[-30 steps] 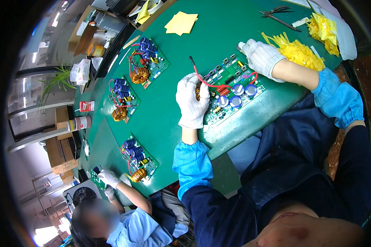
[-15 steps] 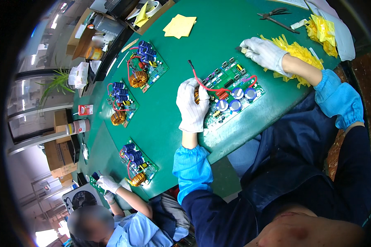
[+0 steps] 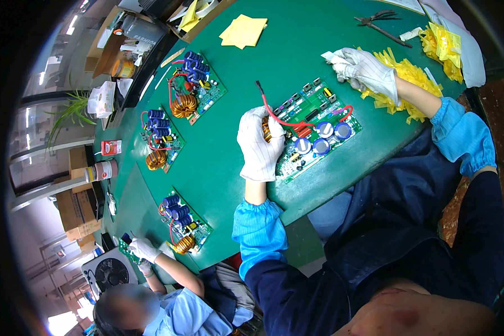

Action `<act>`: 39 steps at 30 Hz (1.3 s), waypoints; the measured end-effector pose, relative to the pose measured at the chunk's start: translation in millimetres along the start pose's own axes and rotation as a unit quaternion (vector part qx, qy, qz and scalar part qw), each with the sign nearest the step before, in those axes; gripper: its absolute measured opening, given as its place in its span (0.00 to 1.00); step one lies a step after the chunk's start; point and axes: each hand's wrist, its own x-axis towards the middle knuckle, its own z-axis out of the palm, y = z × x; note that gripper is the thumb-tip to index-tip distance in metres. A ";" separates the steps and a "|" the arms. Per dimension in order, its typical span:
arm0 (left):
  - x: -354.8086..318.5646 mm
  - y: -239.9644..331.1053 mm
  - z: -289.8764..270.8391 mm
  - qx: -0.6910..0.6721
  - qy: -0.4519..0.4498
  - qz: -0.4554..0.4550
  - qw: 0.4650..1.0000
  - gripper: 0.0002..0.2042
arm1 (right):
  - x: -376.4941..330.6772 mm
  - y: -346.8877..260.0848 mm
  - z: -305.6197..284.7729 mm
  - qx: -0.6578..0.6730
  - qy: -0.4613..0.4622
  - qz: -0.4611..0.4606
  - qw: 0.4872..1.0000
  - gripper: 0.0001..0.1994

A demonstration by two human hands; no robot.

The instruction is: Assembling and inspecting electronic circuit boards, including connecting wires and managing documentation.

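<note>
A green circuit board (image 3: 319, 106) with blue-sleeved capacitors (image 3: 321, 147) and red wires (image 3: 288, 121) lies on the table in front of me. My left hand (image 3: 259, 144), in a white striped glove, is closed around the copper-wound ring coil (image 3: 267, 130) at the board's left end. The palm and fingers cover most of that coil. My right hand (image 3: 364, 71), gloved too, is above the table beyond the board, beside a pile of yellow strips (image 3: 414, 84). Its fingers are bent together; what they hold is hidden.
Similar boards lie to the left: one far (image 3: 199, 87), one middle (image 3: 162, 137), one near (image 3: 186, 221). Yellow sheets (image 3: 244, 31), pliers (image 3: 383, 25) and a second yellow bundle (image 3: 442, 47) lie farther back. A co-worker's gloved hand (image 3: 144, 249) holds a board at lower left.
My right hand has turned, and the small dark-tipped piece that stuck out of its fingers no longer shows. My left hand stays on the coil. The view has shifted slightly.
</note>
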 end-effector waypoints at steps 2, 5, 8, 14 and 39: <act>2.1 2.9 1.3 -0.003 -0.004 -0.015 1.000 0.07 | -3.6 -1.8 -2.3 0.025 -0.012 -0.006 1.000 0.16; -1.5 0.7 -4.3 -0.003 -0.020 -0.067 0.998 0.07 | -2.6 -3.3 10.3 0.063 -0.035 -0.029 0.997 0.16; -2.4 -5.9 -11.1 -0.024 -0.027 -0.166 0.985 0.06 | -1.9 -10.2 24.1 0.072 -0.035 -0.057 0.995 0.16; 17.9 2.3 -2.9 -0.070 -0.037 -0.178 0.981 0.06 | -18.7 -20.1 4.5 0.105 -0.010 -0.034 0.994 0.18; 16.1 -5.9 -5.7 -0.131 -0.041 -0.233 0.963 0.06 | -9.3 -7.6 12.0 0.043 -0.028 0.017 0.999 0.14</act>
